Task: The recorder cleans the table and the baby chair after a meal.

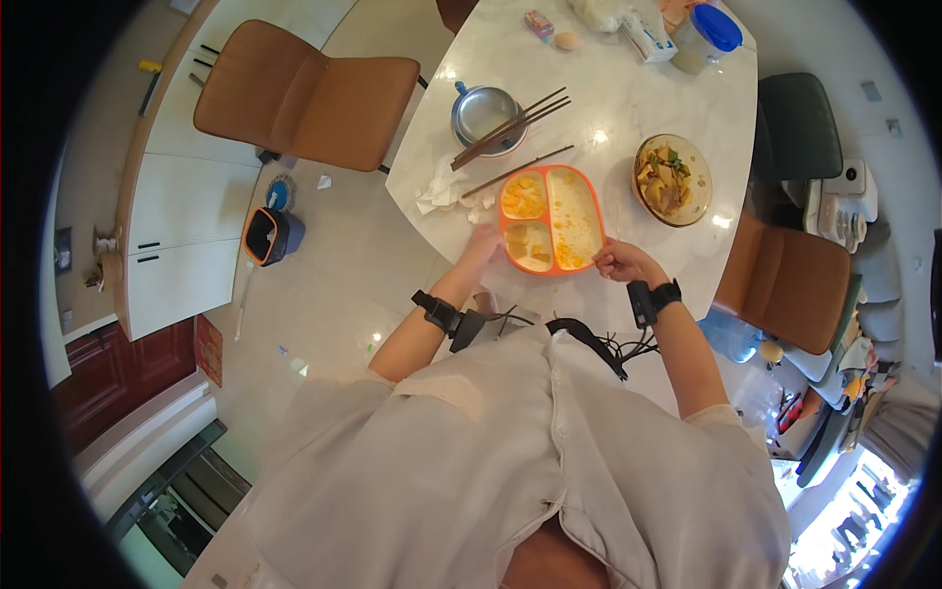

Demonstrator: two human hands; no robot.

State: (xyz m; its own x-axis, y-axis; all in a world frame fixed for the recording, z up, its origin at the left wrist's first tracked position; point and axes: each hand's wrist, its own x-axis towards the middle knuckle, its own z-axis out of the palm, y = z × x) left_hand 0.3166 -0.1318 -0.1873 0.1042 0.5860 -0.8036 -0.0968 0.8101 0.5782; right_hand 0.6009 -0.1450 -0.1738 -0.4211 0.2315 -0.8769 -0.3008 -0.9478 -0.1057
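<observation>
Right hand [628, 262]: fingers clamped on the rim of an orange divided tray [577, 208]. Left hand [479, 247] at opposite rim; finger closure cannot be told.

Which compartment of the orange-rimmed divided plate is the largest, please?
The right compartment: it spans nearly the whole plate lengthwise; the upper-left compartment and lower-left compartment share that length.

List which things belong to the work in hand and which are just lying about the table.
In hand:
- orange-rimmed divided plate, with food in it
- right hand, at its right edge
- left hand, by its left edge

Lying about:
- metal bowl, chopsticks across it
- crumpled tissue
- glass bowl of food
- blue-lidded jar
</observation>
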